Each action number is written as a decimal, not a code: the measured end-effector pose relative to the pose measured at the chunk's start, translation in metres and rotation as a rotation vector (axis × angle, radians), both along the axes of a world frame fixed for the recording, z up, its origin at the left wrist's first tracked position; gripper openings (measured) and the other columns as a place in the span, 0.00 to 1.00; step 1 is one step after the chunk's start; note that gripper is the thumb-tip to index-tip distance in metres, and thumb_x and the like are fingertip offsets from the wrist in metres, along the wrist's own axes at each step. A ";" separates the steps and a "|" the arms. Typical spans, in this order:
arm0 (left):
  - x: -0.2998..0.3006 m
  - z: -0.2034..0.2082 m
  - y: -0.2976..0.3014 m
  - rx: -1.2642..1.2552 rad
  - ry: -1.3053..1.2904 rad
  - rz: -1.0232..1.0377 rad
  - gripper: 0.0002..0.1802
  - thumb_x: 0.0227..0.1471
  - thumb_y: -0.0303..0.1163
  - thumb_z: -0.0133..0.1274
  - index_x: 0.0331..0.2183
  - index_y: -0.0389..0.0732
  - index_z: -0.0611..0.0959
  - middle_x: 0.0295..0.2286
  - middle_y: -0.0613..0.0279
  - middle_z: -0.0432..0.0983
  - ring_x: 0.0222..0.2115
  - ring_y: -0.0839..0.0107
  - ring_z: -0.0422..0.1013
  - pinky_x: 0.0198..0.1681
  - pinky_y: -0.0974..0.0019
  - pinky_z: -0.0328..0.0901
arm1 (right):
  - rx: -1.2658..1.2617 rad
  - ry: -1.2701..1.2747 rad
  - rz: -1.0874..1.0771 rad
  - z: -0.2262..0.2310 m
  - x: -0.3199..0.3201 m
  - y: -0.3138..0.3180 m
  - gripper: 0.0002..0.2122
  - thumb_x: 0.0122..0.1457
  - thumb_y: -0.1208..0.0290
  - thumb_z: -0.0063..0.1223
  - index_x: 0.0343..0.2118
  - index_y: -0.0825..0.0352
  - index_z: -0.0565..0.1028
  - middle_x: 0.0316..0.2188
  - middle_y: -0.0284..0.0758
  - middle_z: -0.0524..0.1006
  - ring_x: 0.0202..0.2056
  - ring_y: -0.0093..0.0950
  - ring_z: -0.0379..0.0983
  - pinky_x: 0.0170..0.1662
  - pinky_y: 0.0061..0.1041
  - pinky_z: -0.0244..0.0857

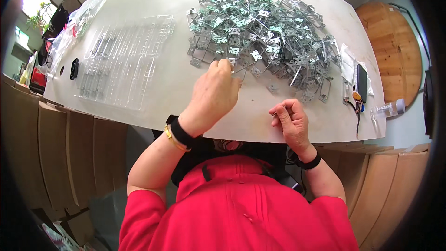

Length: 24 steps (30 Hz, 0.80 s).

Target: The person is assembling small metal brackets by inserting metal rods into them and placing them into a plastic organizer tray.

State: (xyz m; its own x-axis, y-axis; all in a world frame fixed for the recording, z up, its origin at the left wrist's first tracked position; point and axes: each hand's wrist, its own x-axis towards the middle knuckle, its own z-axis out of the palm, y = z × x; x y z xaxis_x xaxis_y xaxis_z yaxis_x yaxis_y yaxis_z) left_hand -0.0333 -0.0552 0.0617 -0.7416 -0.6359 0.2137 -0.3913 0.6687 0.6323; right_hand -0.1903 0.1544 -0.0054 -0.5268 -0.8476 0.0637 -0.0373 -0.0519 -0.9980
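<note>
A big heap of small flat metal frame parts (pixel 260 32) lies on the far half of a white table (pixel 167 97). My left hand (pixel 214 94) reaches forward to the heap's near edge, and its fingertips pinch one metal part (pixel 231 61) there. My right hand (pixel 290 121) rests near the table's front edge with thumb and fingers pinched together on something thin and small; I cannot make out what it is. Both wrists wear black bands, and the left also has a gold bangle.
A clear plastic tray (pixel 123 62) with long slots lies left of the heap. A dark phone (pixel 362 82), plastic bags and a cable sit at the table's right end. Cardboard boxes (pixel 69 158) line the left side; a round wooden top (pixel 395 51) stands at right.
</note>
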 end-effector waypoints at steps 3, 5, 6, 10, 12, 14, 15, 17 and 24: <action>-0.014 -0.014 -0.008 -0.011 -0.060 0.041 0.16 0.59 0.32 0.58 0.42 0.29 0.77 0.39 0.35 0.78 0.41 0.41 0.76 0.44 0.47 0.69 | -0.010 0.012 0.007 0.001 -0.001 0.000 0.08 0.74 0.66 0.53 0.44 0.66 0.72 0.37 0.31 0.81 0.31 0.15 0.74 0.36 0.16 0.71; -0.021 -0.018 -0.011 0.013 -0.119 0.048 0.15 0.59 0.33 0.57 0.39 0.29 0.76 0.36 0.35 0.78 0.39 0.38 0.76 0.43 0.45 0.70 | -0.005 -0.007 0.005 0.002 0.000 0.000 0.08 0.74 0.66 0.54 0.44 0.66 0.72 0.37 0.31 0.81 0.31 0.15 0.74 0.36 0.17 0.71; -0.025 -0.020 -0.010 0.009 -0.115 0.041 0.15 0.59 0.33 0.57 0.39 0.29 0.76 0.36 0.35 0.78 0.39 0.38 0.76 0.43 0.45 0.70 | -0.009 -0.003 -0.003 0.002 -0.001 0.001 0.08 0.74 0.66 0.54 0.44 0.66 0.72 0.37 0.31 0.81 0.31 0.15 0.74 0.36 0.17 0.71; -0.036 -0.029 -0.016 0.070 -0.127 0.078 0.14 0.59 0.33 0.56 0.37 0.30 0.75 0.31 0.35 0.79 0.36 0.34 0.76 0.42 0.42 0.70 | -0.016 -0.007 0.008 0.000 0.001 0.000 0.08 0.74 0.67 0.53 0.44 0.66 0.72 0.36 0.31 0.81 0.30 0.15 0.74 0.36 0.17 0.71; -0.040 -0.030 -0.018 0.084 -0.139 0.111 0.15 0.60 0.33 0.56 0.36 0.30 0.75 0.31 0.35 0.79 0.36 0.34 0.76 0.42 0.42 0.70 | -0.012 -0.003 0.012 -0.001 -0.001 0.001 0.08 0.74 0.67 0.53 0.44 0.66 0.72 0.36 0.31 0.81 0.30 0.15 0.74 0.36 0.17 0.71; -0.045 -0.030 -0.017 0.080 -0.142 0.157 0.14 0.59 0.33 0.55 0.35 0.30 0.76 0.31 0.35 0.80 0.37 0.34 0.76 0.42 0.42 0.70 | -0.021 0.030 0.009 -0.004 -0.003 0.003 0.08 0.74 0.66 0.53 0.44 0.66 0.72 0.36 0.31 0.81 0.30 0.15 0.74 0.36 0.16 0.71; -0.046 -0.034 -0.020 0.078 -0.139 0.153 0.14 0.59 0.33 0.55 0.35 0.30 0.76 0.31 0.35 0.80 0.37 0.34 0.76 0.42 0.42 0.70 | -0.023 0.032 0.005 -0.003 -0.002 0.002 0.08 0.74 0.66 0.53 0.44 0.66 0.72 0.36 0.31 0.81 0.30 0.15 0.74 0.36 0.16 0.71; -0.043 -0.045 -0.027 -0.008 -0.178 0.130 0.12 0.59 0.32 0.54 0.34 0.31 0.78 0.32 0.35 0.80 0.37 0.36 0.77 0.42 0.42 0.70 | -0.007 0.036 0.024 -0.001 0.000 0.000 0.08 0.74 0.66 0.53 0.44 0.66 0.71 0.36 0.31 0.81 0.30 0.15 0.74 0.36 0.16 0.70; -0.034 -0.023 -0.019 -0.024 -0.105 0.084 0.11 0.58 0.31 0.54 0.32 0.31 0.80 0.29 0.38 0.80 0.34 0.37 0.77 0.40 0.42 0.70 | -0.002 0.015 0.011 -0.002 -0.001 0.002 0.08 0.74 0.66 0.53 0.44 0.66 0.71 0.36 0.31 0.81 0.30 0.15 0.74 0.35 0.17 0.71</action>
State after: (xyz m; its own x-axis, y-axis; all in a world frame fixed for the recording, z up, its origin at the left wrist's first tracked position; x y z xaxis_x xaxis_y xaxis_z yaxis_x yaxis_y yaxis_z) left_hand -0.0674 -0.0737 0.0383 -0.7047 -0.6926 0.1540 -0.5099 0.6453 0.5689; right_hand -0.1909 0.1560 -0.0070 -0.5165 -0.8531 0.0736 -0.0518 -0.0547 -0.9972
